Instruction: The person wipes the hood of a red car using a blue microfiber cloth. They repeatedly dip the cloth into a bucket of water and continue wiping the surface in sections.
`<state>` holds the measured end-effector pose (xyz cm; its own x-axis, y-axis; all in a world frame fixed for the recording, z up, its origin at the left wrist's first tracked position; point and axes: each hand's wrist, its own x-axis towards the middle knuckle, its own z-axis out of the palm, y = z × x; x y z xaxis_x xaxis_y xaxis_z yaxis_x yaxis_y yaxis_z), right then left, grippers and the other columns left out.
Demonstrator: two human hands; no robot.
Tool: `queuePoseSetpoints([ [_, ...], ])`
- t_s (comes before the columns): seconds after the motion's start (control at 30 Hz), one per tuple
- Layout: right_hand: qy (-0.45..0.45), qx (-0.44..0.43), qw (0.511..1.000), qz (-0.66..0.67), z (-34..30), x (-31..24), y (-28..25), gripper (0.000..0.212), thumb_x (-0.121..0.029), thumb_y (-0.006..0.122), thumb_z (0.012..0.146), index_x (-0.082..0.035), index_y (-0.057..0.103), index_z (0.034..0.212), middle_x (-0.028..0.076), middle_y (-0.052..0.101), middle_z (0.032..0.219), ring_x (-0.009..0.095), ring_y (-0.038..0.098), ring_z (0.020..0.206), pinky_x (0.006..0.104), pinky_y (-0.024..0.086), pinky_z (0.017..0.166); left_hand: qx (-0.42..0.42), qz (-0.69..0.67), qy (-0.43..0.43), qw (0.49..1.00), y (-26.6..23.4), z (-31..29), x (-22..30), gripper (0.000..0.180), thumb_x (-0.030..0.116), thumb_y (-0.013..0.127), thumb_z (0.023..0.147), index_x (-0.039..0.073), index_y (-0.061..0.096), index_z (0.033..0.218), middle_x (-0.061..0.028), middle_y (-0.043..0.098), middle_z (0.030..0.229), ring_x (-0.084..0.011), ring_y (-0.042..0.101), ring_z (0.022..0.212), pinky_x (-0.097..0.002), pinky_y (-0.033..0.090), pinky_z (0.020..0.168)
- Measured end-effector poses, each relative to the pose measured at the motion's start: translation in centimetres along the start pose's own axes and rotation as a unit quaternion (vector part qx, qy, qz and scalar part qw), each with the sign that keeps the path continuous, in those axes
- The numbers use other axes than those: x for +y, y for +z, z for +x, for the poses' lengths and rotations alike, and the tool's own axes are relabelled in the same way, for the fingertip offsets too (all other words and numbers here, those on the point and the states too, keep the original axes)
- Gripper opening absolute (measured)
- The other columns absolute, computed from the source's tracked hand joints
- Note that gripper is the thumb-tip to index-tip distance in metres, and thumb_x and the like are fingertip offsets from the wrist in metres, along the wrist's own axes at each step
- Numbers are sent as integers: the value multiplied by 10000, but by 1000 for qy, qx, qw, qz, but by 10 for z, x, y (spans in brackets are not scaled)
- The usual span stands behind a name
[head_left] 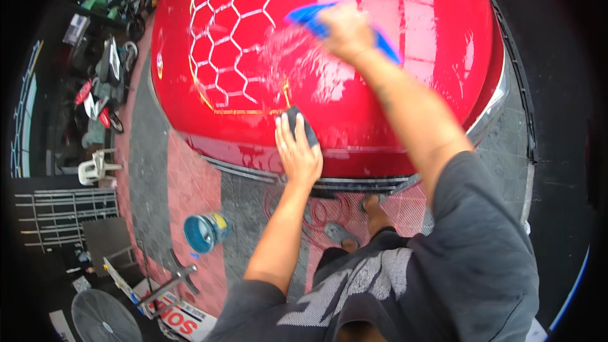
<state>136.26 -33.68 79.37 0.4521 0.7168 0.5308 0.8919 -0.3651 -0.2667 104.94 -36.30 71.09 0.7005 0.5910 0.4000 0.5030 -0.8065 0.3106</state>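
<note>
Okay, so this looks like the wet wipe-down stage. Right hand is closed around a blue wiper, one of them, which sticks out on both sides of the fist. It's too smeared by motion to say if it's a cloth or a bendy blade. Left hand is nearer the body and has hold of one dark grey pad, fingers almost straight and only slightly spread, thumb by its near side. Can't tell how hard it's squeezing.

One red hood sits under both hands, wet and streaky between them. Left of the right hand and beyond the left one there's one patch of pale honeycomb lines; too many cells fade out for an honest count. Yellow tape runs along its near edge, ending close to the left fingertips.

My guess is the next move calls for a flat, even pull with the right so no water gets left behind, with the pad kept clear of that stroke.

Rest of the count: one blue bucket on the floor, nearer than the left hand and off to its left, one white chair further left, and at least two motorbikes beyond that.
</note>
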Motion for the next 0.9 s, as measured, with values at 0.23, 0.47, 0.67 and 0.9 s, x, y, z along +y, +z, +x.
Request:
queuePoseSetpoints([
  [0.23, 148, 98, 962, -207, -167, 167, -111, 503, -513, 826, 901, -157, 725, 1243, 147, 693, 1304, 405, 648, 1215, 546, 530, 1047, -138, 13, 127, 982, -20, -26, -43, 713, 164, 692, 958, 73, 455, 1624, -263, 325, 1742, -466, 290, 1623, -661, 200, 1309],
  [0.47, 160, 167, 946, -226, -215, 176, -119, 472, -476, 854, 886, -162, 712, 1208, 101, 662, 1346, 389, 602, 1242, 535, 494, 1050, -170, 72, 147, 972, -30, -27, -37, 790, 240, 682, 976, 21, 383, 1673, -324, 321, 1722, -472, 324, 1606, -586, 290, 1288],
  [0.67, 136, 203, 949, -198, -214, 181, -117, 441, -400, 876, 861, -158, 698, 1184, 96, 662, 1335, 384, 609, 1206, 525, 493, 1023, -186, 65, 139, 970, -23, 34, -27, 879, 433, 667, 1023, -1, 308, 1699, -330, 201, 1768, -482, 168, 1661, -630, 151, 1325],
  [0.9, 164, 185, 960, -133, -205, 176, -123, 451, -277, 915, 798, -109, 688, 1150, 160, 642, 1369, 424, 580, 1254, 547, 464, 1090, -189, 106, 189, 958, 16, 300, 8, 966, 667, 512, 1055, 17, 257, 1723, -260, 168, 1804, -384, 111, 1694, -558, 95, 1359],
])
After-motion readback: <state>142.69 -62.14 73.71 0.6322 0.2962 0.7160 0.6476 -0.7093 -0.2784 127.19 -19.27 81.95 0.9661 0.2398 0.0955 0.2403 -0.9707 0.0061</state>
